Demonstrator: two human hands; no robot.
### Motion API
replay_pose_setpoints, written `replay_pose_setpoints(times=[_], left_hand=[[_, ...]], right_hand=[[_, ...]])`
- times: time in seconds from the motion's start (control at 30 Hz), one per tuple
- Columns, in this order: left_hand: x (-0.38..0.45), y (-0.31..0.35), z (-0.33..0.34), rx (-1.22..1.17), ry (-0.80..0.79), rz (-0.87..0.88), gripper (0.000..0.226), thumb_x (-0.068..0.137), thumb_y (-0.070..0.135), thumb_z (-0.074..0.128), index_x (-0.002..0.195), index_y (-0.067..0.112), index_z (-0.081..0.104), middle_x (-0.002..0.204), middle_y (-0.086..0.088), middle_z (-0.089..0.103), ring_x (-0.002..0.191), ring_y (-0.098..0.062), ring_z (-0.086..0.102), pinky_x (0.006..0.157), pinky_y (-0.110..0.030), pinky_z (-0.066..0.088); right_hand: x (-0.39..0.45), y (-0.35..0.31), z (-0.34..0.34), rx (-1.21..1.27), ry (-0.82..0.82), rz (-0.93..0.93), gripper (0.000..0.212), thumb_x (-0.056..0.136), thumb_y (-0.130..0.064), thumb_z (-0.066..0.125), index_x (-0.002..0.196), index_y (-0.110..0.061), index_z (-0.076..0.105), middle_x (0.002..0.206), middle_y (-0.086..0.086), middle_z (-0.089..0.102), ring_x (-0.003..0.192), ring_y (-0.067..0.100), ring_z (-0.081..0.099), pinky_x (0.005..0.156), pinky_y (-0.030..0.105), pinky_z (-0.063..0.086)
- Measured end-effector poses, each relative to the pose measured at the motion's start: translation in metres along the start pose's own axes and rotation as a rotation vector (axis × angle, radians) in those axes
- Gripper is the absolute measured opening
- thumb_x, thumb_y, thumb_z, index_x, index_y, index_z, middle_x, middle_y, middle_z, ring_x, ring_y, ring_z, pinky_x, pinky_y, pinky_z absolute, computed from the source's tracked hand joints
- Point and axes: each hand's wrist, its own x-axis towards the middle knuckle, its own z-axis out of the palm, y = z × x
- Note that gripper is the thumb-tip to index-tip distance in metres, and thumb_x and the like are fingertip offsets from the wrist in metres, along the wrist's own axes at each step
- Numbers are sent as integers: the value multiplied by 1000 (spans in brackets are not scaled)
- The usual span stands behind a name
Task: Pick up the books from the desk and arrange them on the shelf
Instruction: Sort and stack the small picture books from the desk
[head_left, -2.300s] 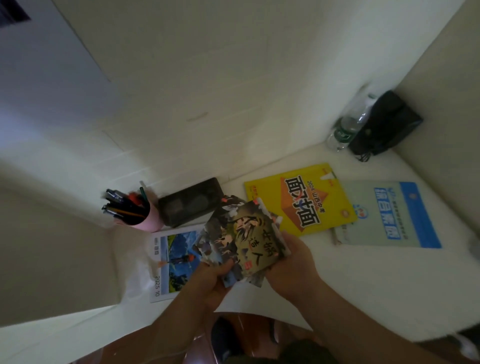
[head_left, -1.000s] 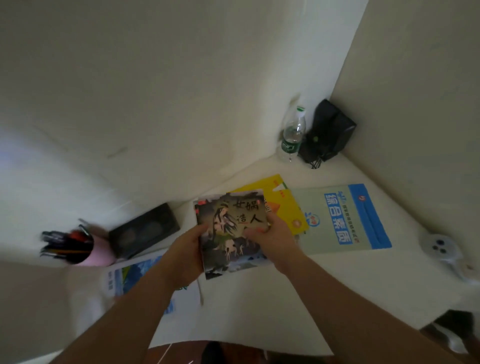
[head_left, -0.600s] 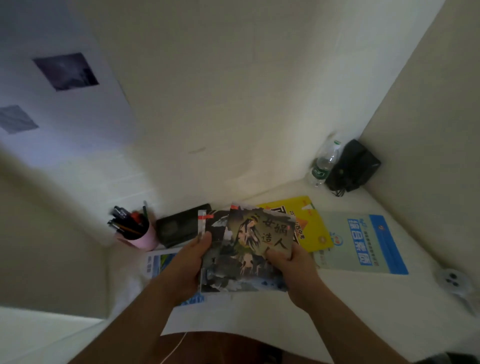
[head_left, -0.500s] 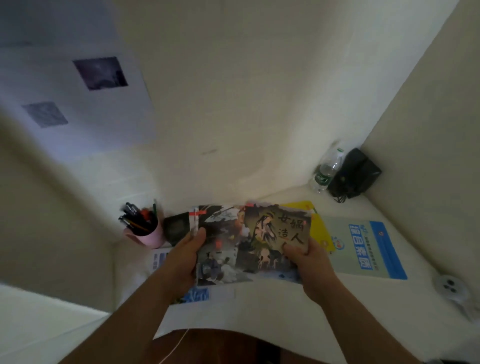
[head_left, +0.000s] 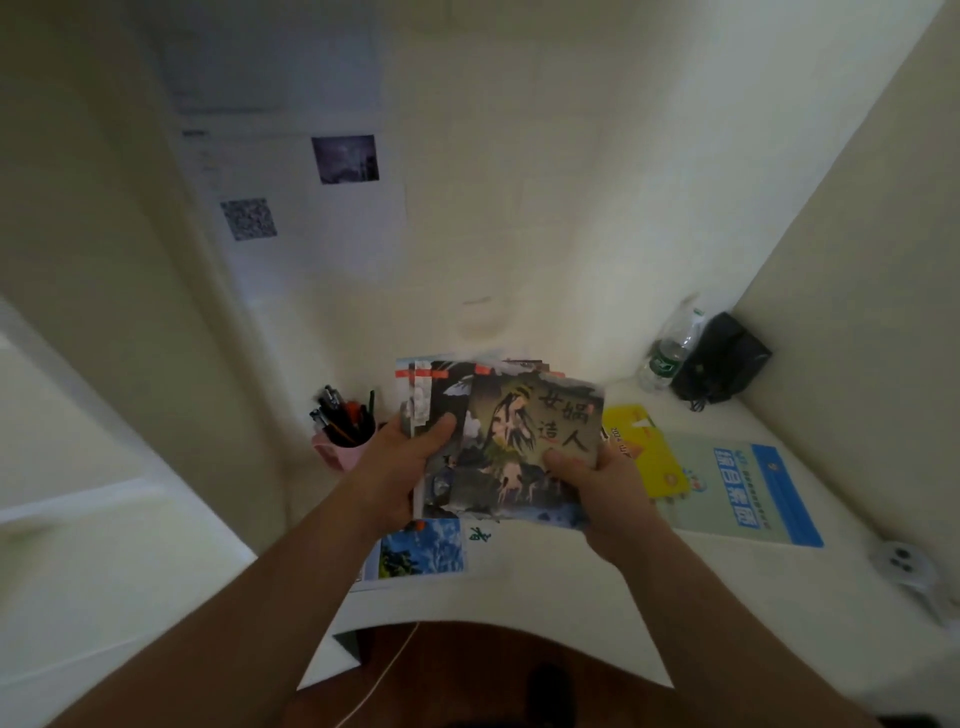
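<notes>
Both hands hold a fanned stack of thin picture books (head_left: 498, 441) at the centre of the frame, lifted clear above the white desk (head_left: 597, 587). The left hand (head_left: 400, 467) grips the stack's left edge, thumb laid across the front cover and fingers hidden behind. The right hand (head_left: 602, 488) grips the lower right corner, thumb pressed on the top cover, which shows a painted figure and 4 dark characters. The books are offset from one another, so several upper edges show behind the top one; I cannot tell how many there are. Right of the stack, a yellow book (head_left: 649, 457) lies flat on the desk, partly hidden by the right hand. Just beside it, further right, lies a pale green booklet with a blue band (head_left: 748, 493). Below the left hand, a calendar sheet with a blue sky picture (head_left: 426, 551) lies flat on the desk. A pink pen cup (head_left: 340, 447) full of pens stands left of the stack, against the wall. At the right rear corner stand a clear plastic bottle (head_left: 670, 353) and, touching it, a black pouch (head_left: 722, 364). A white plug adapter (head_left: 904, 564) sits at the right edge. On the wall, upper left, hangs a paper sheet with 2 dark squares (head_left: 311, 208).
</notes>
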Motion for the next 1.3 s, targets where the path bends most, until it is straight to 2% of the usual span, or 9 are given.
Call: replay_pose_setpoints(times=[0.17,0.37,0.53,0.7,0.9,1.0,1.13,1.23,1.3], left_hand=[[-16,9,-18,-39,29,-7,37,98,45,62,125,21,70,118,-20,76,107,-45,73,93,-74,53],[-24,22,-40,-133,90,-74,27,106,32,52,114,14,70,104,-17,80,76,-33,78,59,-42,63],[-27,21,-41,-47,44,18,17,105,20,59,121,16,65,106,-19,79,78,-32,78,58,-45,63],[-33,19,-38,18,18,105,17,96,7,69,111,15,71,91,-12,81,74,-26,79,54,-38,62],[-38,24,-40,-65,-98,108,13,87,24,73,94,17,81,94,-15,80,77,-27,79,64,-44,65],[-38,24,-40,-28,-112,112,16,99,18,61,98,9,74,76,-11,78,62,-20,76,52,-32,60],[-36,21,-40,85,-117,119,20,95,7,68,112,14,76,103,-15,80,94,-32,78,74,-45,65],[-34,21,-44,33,-75,105,24,97,1,66,92,18,83,102,-21,79,83,-33,79,74,-53,65],[-32,22,-48,38,-67,127,20,96,3,68,94,17,82,106,-27,76,84,-38,78,88,-66,57]], right_hand=[[-7,-7,-16,79,46,-33,30,94,7,64,123,2,65,115,26,75,100,46,74,78,52,63],[-9,-27,-55,162,109,-4,34,97,0,63,131,-3,61,121,23,74,103,41,75,73,48,64],[-21,-13,2,163,-28,42,46,83,-2,71,128,3,63,119,28,73,96,42,76,74,48,63],[-31,0,35,105,-120,134,27,94,6,62,121,3,64,115,28,74,97,43,75,79,53,65],[-33,2,20,96,-64,138,31,95,10,59,125,6,63,118,29,73,103,47,72,90,58,61],[-33,2,13,100,-33,143,32,95,8,60,126,5,63,121,30,71,110,50,69,93,59,58],[-34,2,13,95,-43,123,33,95,8,60,128,4,62,119,28,73,102,44,73,81,53,65],[-33,-2,8,129,-19,99,34,96,8,58,129,-1,64,119,26,74,98,42,75,75,49,65],[-32,-7,-1,159,6,74,38,94,4,61,131,-4,64,121,25,73,99,41,75,74,47,65]])
